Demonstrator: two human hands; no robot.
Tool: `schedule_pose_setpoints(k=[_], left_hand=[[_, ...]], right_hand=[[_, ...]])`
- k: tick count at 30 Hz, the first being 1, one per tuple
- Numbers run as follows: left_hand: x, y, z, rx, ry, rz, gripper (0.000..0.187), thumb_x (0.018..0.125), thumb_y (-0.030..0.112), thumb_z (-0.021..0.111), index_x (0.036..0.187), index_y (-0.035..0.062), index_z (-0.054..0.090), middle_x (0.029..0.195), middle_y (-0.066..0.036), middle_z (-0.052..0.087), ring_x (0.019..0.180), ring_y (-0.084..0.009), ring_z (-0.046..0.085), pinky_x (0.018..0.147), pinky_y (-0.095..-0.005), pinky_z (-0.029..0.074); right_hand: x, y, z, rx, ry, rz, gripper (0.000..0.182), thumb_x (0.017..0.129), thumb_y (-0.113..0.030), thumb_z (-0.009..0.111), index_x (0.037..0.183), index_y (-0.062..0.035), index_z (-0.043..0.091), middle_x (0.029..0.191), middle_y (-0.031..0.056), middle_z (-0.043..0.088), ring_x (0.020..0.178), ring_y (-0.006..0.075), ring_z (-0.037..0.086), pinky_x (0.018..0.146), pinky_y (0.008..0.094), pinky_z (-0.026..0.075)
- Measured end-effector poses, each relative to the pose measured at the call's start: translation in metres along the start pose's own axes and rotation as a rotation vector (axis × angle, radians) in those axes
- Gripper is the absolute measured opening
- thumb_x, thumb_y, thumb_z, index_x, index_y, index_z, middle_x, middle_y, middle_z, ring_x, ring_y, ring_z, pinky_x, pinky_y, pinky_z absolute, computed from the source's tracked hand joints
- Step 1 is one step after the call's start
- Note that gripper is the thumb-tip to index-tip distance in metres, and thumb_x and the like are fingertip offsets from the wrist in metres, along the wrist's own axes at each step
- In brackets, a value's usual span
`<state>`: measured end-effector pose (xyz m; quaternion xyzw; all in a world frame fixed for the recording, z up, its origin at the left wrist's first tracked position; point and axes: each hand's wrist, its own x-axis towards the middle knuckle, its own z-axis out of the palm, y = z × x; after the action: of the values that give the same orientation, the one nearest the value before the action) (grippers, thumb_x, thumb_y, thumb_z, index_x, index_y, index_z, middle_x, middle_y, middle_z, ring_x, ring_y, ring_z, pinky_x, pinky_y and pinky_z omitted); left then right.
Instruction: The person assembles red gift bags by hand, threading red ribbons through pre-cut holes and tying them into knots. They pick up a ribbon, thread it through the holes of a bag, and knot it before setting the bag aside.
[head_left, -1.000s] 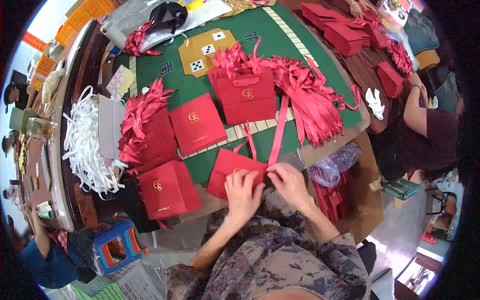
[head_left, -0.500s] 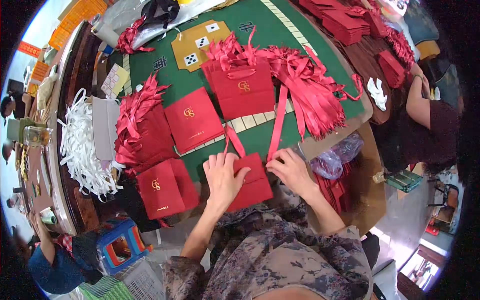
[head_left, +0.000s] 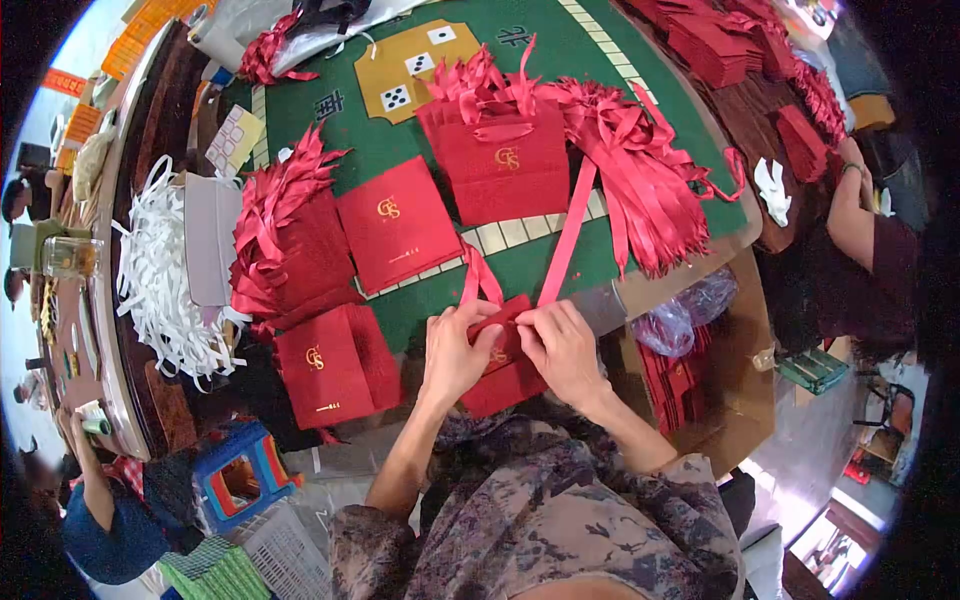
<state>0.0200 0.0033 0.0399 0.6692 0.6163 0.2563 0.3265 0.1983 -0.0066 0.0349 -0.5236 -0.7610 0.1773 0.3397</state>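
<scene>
A small red paper bag [head_left: 500, 388] lies folded flat at the table's front edge, partly covered by both hands. My left hand [head_left: 460, 355] is closed on the left side of its upper edge, thumb across the front. At the upper right edge, my right hand [head_left: 565, 350] pinches with thumb and forefinger where a long red ribbon [head_left: 570, 240] runs down to the bag. The ribbon's lower end is hidden by the fingers. Another ribbon loop [head_left: 482, 275] rises from the bag just above my left hand.
Red bags with gold print [head_left: 395, 225] lie on the green table, beside handled bags [head_left: 510, 175] and a ribbon bundle [head_left: 650, 215]. White paper strips [head_left: 165, 290] fill a box at left. A carton [head_left: 735, 390] stands at right. Other people sit at both sides.
My right hand has moved left, from beside the bag onto its upper edge, bringing the ribbon along. The bag's top now tilts up between both hands. The view has shifted slightly.
</scene>
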Motion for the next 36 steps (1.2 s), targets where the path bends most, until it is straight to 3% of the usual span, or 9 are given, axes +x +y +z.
schedule_pose_setpoints(k=[6, 12, 18, 24, 27, 30, 36], left_hand=[[0.000, 0.003, -0.002, -0.243, -0.070, -0.117, 0.020, 0.085, 0.005, 0.070, 0.105, 0.0009, 0.072, 0.097, -0.015, 0.075, 0.091, -0.0299, 0.072, 0.084, -0.0380, 0.054], [-0.001, 0.015, -0.003, -0.082, -0.023, -0.004, 0.017, 0.086, 0.007, 0.070, 0.102, 0.0048, 0.074, 0.097, -0.012, 0.075, 0.090, -0.0296, 0.069, 0.089, -0.0387, 0.048], [-0.010, 0.026, 0.005, 0.051, 0.092, 0.067, 0.017, 0.085, 0.008, 0.070, 0.101, 0.0097, 0.075, 0.089, -0.008, 0.073, 0.082, -0.0264, 0.059, 0.081, -0.0380, 0.042], [-0.013, 0.028, 0.016, 0.227, 0.230, 0.284, 0.017, 0.086, 0.005, 0.066, 0.101, 0.0094, 0.072, 0.081, -0.006, 0.069, 0.077, -0.0255, 0.056, 0.076, -0.0381, 0.039], [-0.013, 0.027, 0.012, 0.187, 0.193, 0.212, 0.017, 0.086, 0.005, 0.066, 0.102, 0.0083, 0.071, 0.082, -0.007, 0.069, 0.078, -0.0261, 0.056, 0.076, -0.0384, 0.039], [-0.011, 0.027, 0.008, 0.124, 0.187, 0.164, 0.014, 0.087, 0.006, 0.066, 0.100, 0.0081, 0.071, 0.083, -0.006, 0.068, 0.079, -0.0272, 0.057, 0.077, -0.0393, 0.039], [-0.010, 0.018, 0.007, 0.029, 0.144, 0.119, 0.010, 0.086, 0.006, 0.067, 0.096, 0.0083, 0.069, 0.086, -0.005, 0.069, 0.081, -0.0276, 0.058, 0.078, -0.0395, 0.039]], right_hand=[[0.007, -0.001, -0.006, 0.125, -0.030, 0.151, 0.011, 0.082, -0.007, 0.073, 0.090, -0.0036, 0.066, 0.081, 0.0101, 0.066, 0.081, 0.0312, 0.062, 0.073, 0.0415, 0.050], [0.016, -0.001, -0.017, 0.189, -0.131, 0.252, 0.012, 0.080, -0.012, 0.072, 0.085, -0.0026, 0.066, 0.081, 0.0111, 0.068, 0.080, 0.0299, 0.064, 0.073, 0.0405, 0.051], [0.021, 0.000, -0.018, 0.214, -0.199, 0.327, 0.013, 0.079, -0.011, 0.071, 0.083, -0.0009, 0.065, 0.076, 0.0130, 0.067, 0.074, 0.0318, 0.065, 0.069, 0.0415, 0.053], [0.023, -0.006, -0.012, 0.097, -0.208, 0.267, 0.015, 0.075, -0.008, 0.074, 0.084, -0.0007, 0.065, 0.079, 0.0154, 0.067, 0.078, 0.0344, 0.066, 0.069, 0.0441, 0.052], [0.023, -0.012, -0.011, 0.037, -0.181, 0.223, 0.019, 0.073, -0.007, 0.077, 0.086, -0.0011, 0.064, 0.082, 0.0159, 0.067, 0.079, 0.0353, 0.066, 0.068, 0.0451, 0.052], [0.021, -0.017, -0.010, 0.163, -0.094, 0.237, 0.015, 0.078, -0.006, 0.075, 0.089, -0.0014, 0.065, 0.083, 0.0154, 0.068, 0.080, 0.0347, 0.067, 0.069, 0.0438, 0.053], [0.016, -0.016, -0.008, 0.327, -0.048, 0.396, 0.012, 0.085, -0.010, 0.074, 0.095, -0.0033, 0.070, 0.087, 0.0117, 0.069, 0.085, 0.0309, 0.068, 0.075, 0.0406, 0.053]])
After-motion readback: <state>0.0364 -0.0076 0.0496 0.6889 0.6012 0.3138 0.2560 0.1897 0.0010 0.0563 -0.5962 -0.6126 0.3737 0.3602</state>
